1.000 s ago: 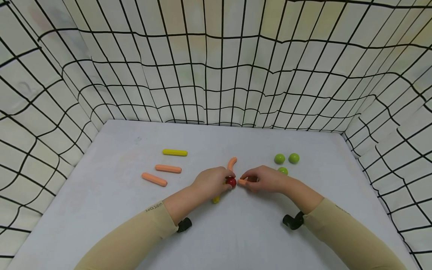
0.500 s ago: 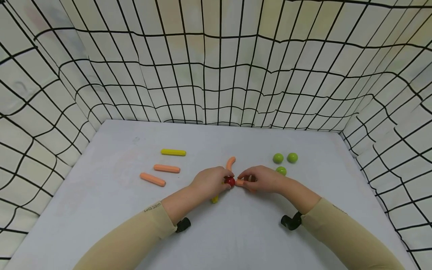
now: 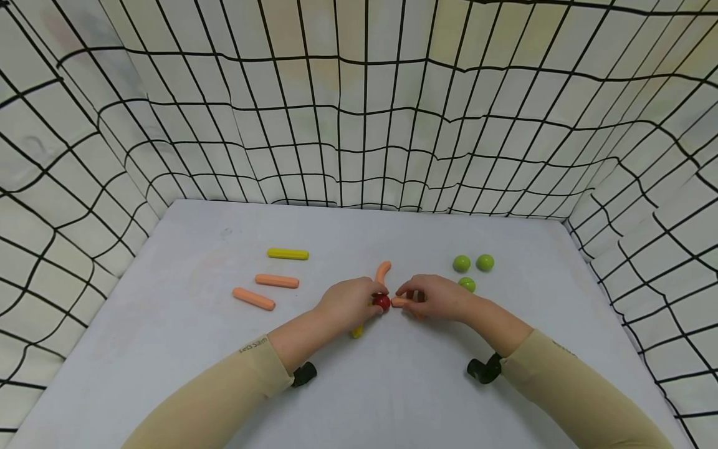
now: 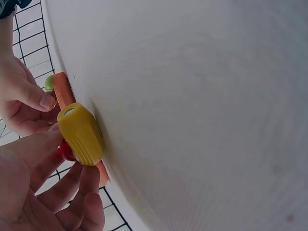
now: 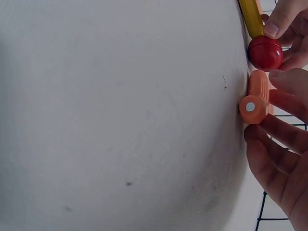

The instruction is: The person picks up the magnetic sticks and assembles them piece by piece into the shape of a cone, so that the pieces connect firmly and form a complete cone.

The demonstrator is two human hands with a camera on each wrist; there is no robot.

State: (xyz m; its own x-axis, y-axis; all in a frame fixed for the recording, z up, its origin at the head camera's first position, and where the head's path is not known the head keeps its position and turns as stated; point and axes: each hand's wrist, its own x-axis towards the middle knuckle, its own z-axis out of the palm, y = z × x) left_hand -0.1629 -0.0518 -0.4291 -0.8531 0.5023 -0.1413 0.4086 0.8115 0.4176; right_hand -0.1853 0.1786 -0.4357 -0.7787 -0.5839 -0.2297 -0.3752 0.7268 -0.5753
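My left hand [image 3: 350,302] pinches a glossy red ball [image 3: 382,304] between thumb and fingers. A yellow toy building rod [image 4: 82,134] runs from the ball toward the near side, its end showing a small pale disc. Beyond the ball lies a curved orange rod [image 3: 384,270]. My right hand [image 3: 440,296] holds a short orange rod [image 3: 399,302] with thumb and fingertips, its far end right at the ball. In the right wrist view, a white disc marks the near end of an orange rod [image 5: 252,109], while the left thumb rests where yellow rod and red ball [image 5: 265,54] meet.
Two straight orange rods [image 3: 277,280] and a yellow rod [image 3: 288,254] lie on the white tabletop [image 3: 224,349] at left. Several green balls [image 3: 462,263] sit at right behind the right hand. Black netting [image 3: 364,112] over pale walls encloses the table's back and sides.
The head view has shifted very slightly. Both hands stay nearly in place, keeping hold of the red ball and the orange rod, whose end has come close to the ball.
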